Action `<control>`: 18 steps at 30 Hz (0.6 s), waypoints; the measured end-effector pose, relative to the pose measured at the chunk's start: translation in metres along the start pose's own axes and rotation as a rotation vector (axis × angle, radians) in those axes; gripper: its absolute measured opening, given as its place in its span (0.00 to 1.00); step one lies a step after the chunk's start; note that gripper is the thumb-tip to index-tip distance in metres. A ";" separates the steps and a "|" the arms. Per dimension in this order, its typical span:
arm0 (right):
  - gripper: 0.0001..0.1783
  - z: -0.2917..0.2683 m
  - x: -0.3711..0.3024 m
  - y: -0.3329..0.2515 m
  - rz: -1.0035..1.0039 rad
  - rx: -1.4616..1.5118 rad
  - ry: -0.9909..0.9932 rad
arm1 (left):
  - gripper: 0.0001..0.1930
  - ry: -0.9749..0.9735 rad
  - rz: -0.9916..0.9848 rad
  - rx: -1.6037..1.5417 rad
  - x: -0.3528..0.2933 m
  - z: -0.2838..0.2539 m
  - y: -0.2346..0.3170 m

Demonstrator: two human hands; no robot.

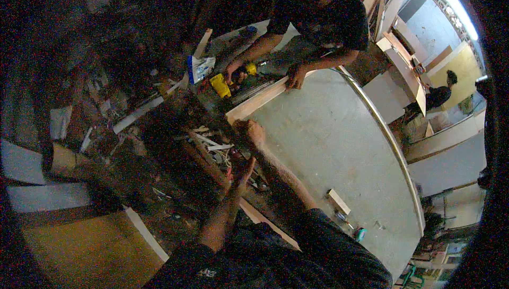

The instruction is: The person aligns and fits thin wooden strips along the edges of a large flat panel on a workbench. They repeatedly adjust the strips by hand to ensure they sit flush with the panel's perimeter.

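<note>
A large grey panel (323, 125) with a pale wooden strip (260, 100) along its far left edge lies in front of me. At its left corner is my right hand (255, 132), fingers curled closed; what they grip is hidden. Lower and to the left, my left hand (241, 175) is beside the panel's near edge, above a dark space with scraps. Something small and red (229, 172) shows at its fingers, which are too dim to read. Across the panel a co-worker (323, 19) rests one hand on the strip and reaches with the other to a yellow tool (220, 85).
On the panel lie a small wood block (338, 202) and a green-ended tool (361, 234). A blue-and-white packet (201, 69) lies near the co-worker. Offcuts (140, 114) clutter the dark left side. A brown board (95, 249) is at lower left. Another person (439, 96) is far right.
</note>
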State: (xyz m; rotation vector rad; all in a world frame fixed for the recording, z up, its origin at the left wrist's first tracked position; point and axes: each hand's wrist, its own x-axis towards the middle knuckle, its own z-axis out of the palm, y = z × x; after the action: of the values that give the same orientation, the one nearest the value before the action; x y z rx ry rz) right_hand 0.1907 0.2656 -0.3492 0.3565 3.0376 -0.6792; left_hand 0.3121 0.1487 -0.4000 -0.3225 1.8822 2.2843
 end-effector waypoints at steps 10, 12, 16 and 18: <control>0.21 -0.009 -0.025 -0.021 -0.075 0.089 0.352 | 0.15 -0.146 -0.212 -0.295 0.068 0.001 -0.061; 0.22 -0.028 -0.037 -0.029 -0.011 0.127 0.344 | 0.17 -0.125 -0.216 -0.359 0.100 0.013 -0.069; 0.25 -0.072 -0.079 -0.013 -0.096 0.311 0.261 | 0.20 -0.077 -0.245 -0.433 0.131 0.024 -0.085; 0.25 -0.079 -0.116 0.008 -0.246 0.459 0.316 | 0.22 -0.086 -0.279 -0.436 0.128 0.021 -0.095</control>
State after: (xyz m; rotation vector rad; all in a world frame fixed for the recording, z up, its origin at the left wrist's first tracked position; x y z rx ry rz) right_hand 0.3089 0.2802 -0.2738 0.0940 3.2169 -1.4771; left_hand 0.2122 0.1866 -0.5206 -0.4956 1.1967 2.4409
